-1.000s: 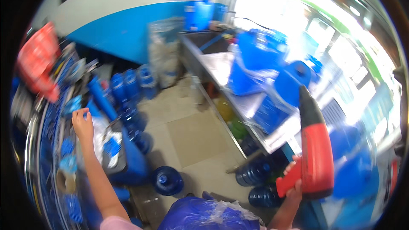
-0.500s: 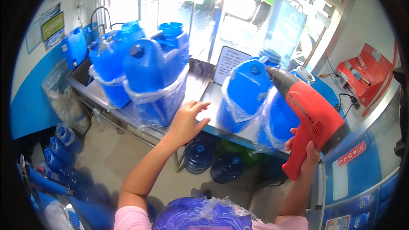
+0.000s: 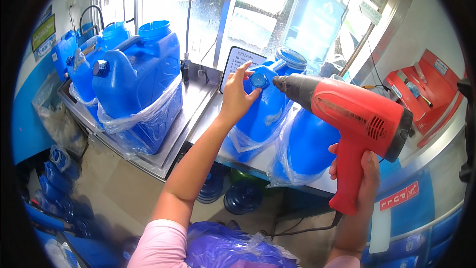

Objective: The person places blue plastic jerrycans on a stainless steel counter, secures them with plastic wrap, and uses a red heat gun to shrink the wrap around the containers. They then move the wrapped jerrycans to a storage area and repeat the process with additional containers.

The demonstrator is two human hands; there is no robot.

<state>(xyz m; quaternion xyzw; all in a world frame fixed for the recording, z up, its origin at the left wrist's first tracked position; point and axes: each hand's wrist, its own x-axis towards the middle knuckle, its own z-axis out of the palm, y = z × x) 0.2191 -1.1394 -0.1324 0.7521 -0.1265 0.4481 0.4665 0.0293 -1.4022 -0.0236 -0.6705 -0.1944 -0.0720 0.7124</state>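
My right hand (image 3: pixel 369 176) is wrapped round the handle of a red heat gun (image 3: pixel 347 111) with a dark nozzle, which points left. The nozzle tip is close to a blue screw cap (image 3: pixel 258 80) on the spout of a blue water jug (image 3: pixel 262 116). My left hand (image 3: pixel 237 97) has thumb and fingers curled round this cap from its left side. Clear plastic film hangs loosely round the lower part of the jug. Just right of it stands a second blue jug (image 3: pixel 312 139), also in film, partly behind the gun.
More blue jugs (image 3: pixel 134 79) in plastic film stand on the steel counter (image 3: pixel 193 97) at left. A handwritten board (image 3: pixel 237 64) leans by the window. A red metal case (image 3: pixel 421 99) is at right. Large round bottles (image 3: pixel 243 196) sit under the counter. The gun's cord (image 3: pixel 307 231) trails below.
My left hand has moved from above the counter, fingers apart, to the cap of the jug. The heat gun has swung lower and more level, its nozzle now near that cap. The view has shifted right.
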